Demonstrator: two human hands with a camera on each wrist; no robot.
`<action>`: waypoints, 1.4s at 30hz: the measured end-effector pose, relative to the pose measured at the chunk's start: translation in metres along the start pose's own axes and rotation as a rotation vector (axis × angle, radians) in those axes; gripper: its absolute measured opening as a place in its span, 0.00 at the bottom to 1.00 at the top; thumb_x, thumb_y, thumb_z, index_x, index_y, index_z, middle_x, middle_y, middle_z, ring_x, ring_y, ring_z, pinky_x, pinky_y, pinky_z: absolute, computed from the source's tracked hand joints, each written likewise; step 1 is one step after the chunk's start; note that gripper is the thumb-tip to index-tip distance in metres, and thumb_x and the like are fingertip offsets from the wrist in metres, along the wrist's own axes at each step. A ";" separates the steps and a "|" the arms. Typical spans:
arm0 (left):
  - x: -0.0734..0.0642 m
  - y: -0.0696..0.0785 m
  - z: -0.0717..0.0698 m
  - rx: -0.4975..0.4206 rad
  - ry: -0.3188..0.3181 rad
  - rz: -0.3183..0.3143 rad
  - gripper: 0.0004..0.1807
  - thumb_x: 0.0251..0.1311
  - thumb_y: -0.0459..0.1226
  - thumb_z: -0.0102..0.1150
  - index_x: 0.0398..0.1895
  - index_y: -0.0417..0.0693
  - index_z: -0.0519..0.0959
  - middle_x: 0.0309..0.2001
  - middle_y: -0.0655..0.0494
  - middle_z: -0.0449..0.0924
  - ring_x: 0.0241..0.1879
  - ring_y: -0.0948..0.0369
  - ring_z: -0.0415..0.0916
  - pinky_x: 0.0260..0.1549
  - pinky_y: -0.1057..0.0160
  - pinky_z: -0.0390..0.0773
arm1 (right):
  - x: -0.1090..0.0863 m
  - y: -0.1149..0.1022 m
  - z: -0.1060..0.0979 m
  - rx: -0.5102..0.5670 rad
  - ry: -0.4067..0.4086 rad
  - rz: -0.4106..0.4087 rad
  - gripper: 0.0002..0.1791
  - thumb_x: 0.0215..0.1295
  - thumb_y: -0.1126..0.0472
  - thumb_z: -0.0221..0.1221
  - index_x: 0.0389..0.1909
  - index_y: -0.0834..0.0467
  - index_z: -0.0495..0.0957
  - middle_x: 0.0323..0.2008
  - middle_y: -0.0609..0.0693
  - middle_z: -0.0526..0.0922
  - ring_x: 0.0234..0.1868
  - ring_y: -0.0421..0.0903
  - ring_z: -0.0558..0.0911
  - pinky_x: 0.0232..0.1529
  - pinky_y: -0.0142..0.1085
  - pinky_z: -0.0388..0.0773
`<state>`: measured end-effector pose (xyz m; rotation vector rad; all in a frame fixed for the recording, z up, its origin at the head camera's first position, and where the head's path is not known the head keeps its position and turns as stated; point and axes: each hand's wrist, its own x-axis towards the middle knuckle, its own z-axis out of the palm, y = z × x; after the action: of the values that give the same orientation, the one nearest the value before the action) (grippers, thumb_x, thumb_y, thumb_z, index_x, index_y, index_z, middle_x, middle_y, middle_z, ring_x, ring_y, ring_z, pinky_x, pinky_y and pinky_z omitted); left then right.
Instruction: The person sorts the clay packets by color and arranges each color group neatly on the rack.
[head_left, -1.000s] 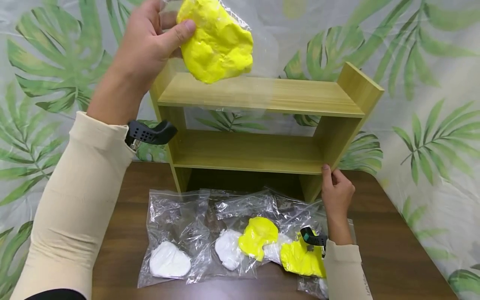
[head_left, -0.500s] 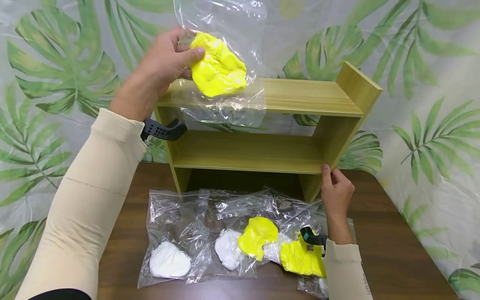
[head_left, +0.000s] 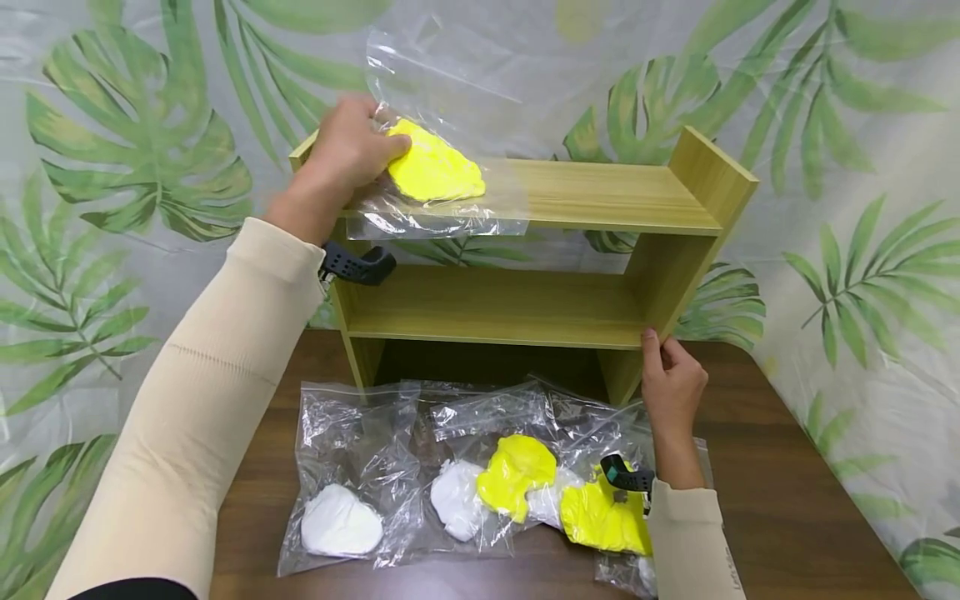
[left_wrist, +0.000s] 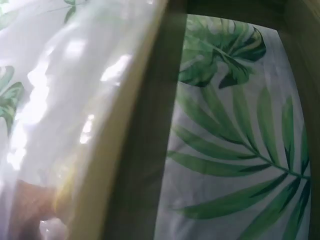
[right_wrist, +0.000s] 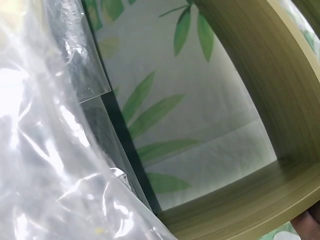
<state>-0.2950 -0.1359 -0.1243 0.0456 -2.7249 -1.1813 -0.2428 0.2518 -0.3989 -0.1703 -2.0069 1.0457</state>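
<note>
A flat lump of yellow clay lies inside a clear zip bag. My left hand pinches the lump's left side through the plastic, at the left of the wooden shelf unit's top board. The bag's lower edge overlaps the front of that board in the head view; whether it touches is unclear. In the left wrist view, blurred plastic covers the left part. My right hand grips the unit's right side panel near the middle board, and some of its fingers are hidden behind the panel.
Several clear bags lie in front of the unit on the dark wooden table. They hold white clay and yellow clay. My right wrist strap is above the rightmost ones. A leaf-patterned cloth hangs behind.
My left hand has lowered the bagged yellow clay and moved it slightly right, down to the level of the top board. The right hand keeps its place on the side panel.
</note>
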 end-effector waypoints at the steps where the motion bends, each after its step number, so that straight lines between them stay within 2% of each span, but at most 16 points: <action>1: 0.002 -0.001 0.002 0.039 0.021 0.013 0.21 0.64 0.45 0.57 0.56 0.45 0.71 0.40 0.56 0.71 0.27 0.64 0.72 0.26 0.70 0.74 | 0.000 0.000 0.000 -0.002 0.000 0.004 0.26 0.67 0.45 0.57 0.15 0.59 0.75 0.11 0.41 0.70 0.15 0.34 0.65 0.19 0.30 0.58; 4: 0.005 -0.004 0.005 0.151 0.073 0.035 0.18 0.64 0.46 0.55 0.50 0.44 0.71 0.41 0.54 0.70 0.36 0.60 0.70 0.32 0.68 0.72 | -0.001 -0.002 0.000 -0.009 -0.006 0.009 0.25 0.67 0.46 0.57 0.15 0.59 0.75 0.11 0.40 0.70 0.16 0.35 0.65 0.19 0.30 0.58; 6: 0.005 -0.005 0.005 0.209 0.104 0.052 0.19 0.64 0.46 0.53 0.50 0.42 0.72 0.44 0.52 0.72 0.42 0.56 0.69 0.38 0.65 0.71 | -0.002 -0.004 0.000 -0.010 -0.012 0.011 0.25 0.67 0.46 0.57 0.16 0.59 0.76 0.12 0.39 0.71 0.16 0.35 0.66 0.19 0.30 0.59; 10: 0.006 -0.007 0.006 0.293 0.156 0.102 0.13 0.65 0.44 0.49 0.34 0.42 0.71 0.34 0.50 0.69 0.38 0.52 0.66 0.35 0.60 0.66 | -0.002 -0.007 0.001 0.002 -0.022 0.009 0.24 0.67 0.47 0.57 0.19 0.60 0.79 0.14 0.45 0.74 0.17 0.35 0.67 0.19 0.29 0.60; 13: 0.007 -0.007 0.008 0.340 0.195 0.144 0.15 0.65 0.42 0.48 0.22 0.45 0.63 0.25 0.51 0.60 0.31 0.52 0.62 0.30 0.58 0.61 | -0.002 -0.007 0.002 0.008 -0.020 0.004 0.23 0.67 0.47 0.57 0.19 0.60 0.79 0.14 0.49 0.76 0.17 0.35 0.68 0.18 0.28 0.60; 14: 0.007 -0.007 0.009 0.360 0.207 0.153 0.15 0.65 0.41 0.48 0.22 0.45 0.63 0.25 0.50 0.61 0.31 0.51 0.63 0.30 0.57 0.62 | -0.002 -0.007 0.002 0.009 -0.018 0.002 0.23 0.67 0.47 0.57 0.19 0.60 0.79 0.15 0.49 0.76 0.17 0.35 0.68 0.19 0.28 0.60; 17: 0.007 -0.007 0.011 0.410 0.231 0.157 0.13 0.65 0.41 0.47 0.27 0.41 0.68 0.28 0.46 0.68 0.36 0.46 0.71 0.35 0.52 0.69 | -0.002 -0.007 0.003 0.010 -0.010 -0.003 0.23 0.67 0.47 0.57 0.19 0.60 0.79 0.15 0.49 0.76 0.17 0.34 0.67 0.19 0.28 0.60; 19: 0.006 -0.007 0.013 0.446 0.241 0.146 0.13 0.65 0.41 0.47 0.36 0.38 0.71 0.34 0.42 0.74 0.43 0.42 0.74 0.41 0.48 0.73 | -0.002 -0.008 0.004 0.010 -0.006 -0.006 0.23 0.67 0.48 0.57 0.19 0.60 0.79 0.15 0.49 0.76 0.17 0.34 0.68 0.19 0.28 0.60; 22: 0.005 -0.007 0.015 0.493 0.251 0.114 0.20 0.66 0.42 0.46 0.52 0.34 0.70 0.45 0.37 0.77 0.49 0.40 0.74 0.46 0.44 0.74 | -0.003 -0.008 0.005 0.011 -0.008 -0.012 0.22 0.67 0.48 0.58 0.19 0.60 0.79 0.15 0.49 0.76 0.17 0.34 0.67 0.19 0.28 0.60; 24: 0.005 -0.008 0.016 0.517 0.260 0.093 0.21 0.67 0.41 0.44 0.56 0.34 0.68 0.47 0.36 0.77 0.49 0.39 0.75 0.46 0.43 0.74 | -0.003 -0.008 0.006 0.013 -0.011 -0.019 0.22 0.67 0.48 0.57 0.18 0.60 0.79 0.15 0.49 0.76 0.16 0.34 0.67 0.19 0.28 0.60; 31: 0.003 -0.006 0.020 0.523 0.281 0.067 0.21 0.67 0.41 0.37 0.58 0.36 0.64 0.44 0.39 0.76 0.43 0.39 0.75 0.42 0.43 0.74 | -0.003 -0.008 0.005 0.019 -0.008 -0.029 0.23 0.67 0.49 0.57 0.18 0.61 0.78 0.15 0.52 0.77 0.16 0.33 0.67 0.19 0.28 0.59; 35: -0.002 -0.004 0.018 0.500 0.263 0.084 0.24 0.68 0.43 0.37 0.61 0.36 0.61 0.50 0.37 0.72 0.51 0.39 0.71 0.47 0.43 0.72 | -0.003 -0.007 0.004 0.021 -0.012 -0.020 0.23 0.68 0.48 0.57 0.19 0.61 0.79 0.15 0.52 0.77 0.16 0.33 0.67 0.19 0.28 0.60; 38: -0.007 0.000 0.015 0.519 0.256 0.107 0.26 0.69 0.45 0.39 0.63 0.35 0.59 0.54 0.35 0.69 0.56 0.39 0.66 0.50 0.42 0.71 | -0.003 -0.007 0.004 0.020 -0.015 -0.022 0.23 0.68 0.48 0.56 0.19 0.61 0.78 0.14 0.51 0.75 0.16 0.34 0.66 0.18 0.28 0.59; 42: -0.015 0.005 0.012 0.572 0.256 0.127 0.27 0.70 0.46 0.39 0.63 0.34 0.60 0.55 0.34 0.68 0.56 0.39 0.66 0.49 0.42 0.72 | -0.003 -0.006 0.003 0.016 -0.005 -0.032 0.24 0.68 0.48 0.56 0.17 0.61 0.76 0.13 0.50 0.73 0.15 0.34 0.65 0.18 0.29 0.57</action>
<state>-0.2817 -0.1227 -0.1312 0.0870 -2.6858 -0.3100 -0.2417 0.2451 -0.3974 -0.1266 -1.9986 1.0423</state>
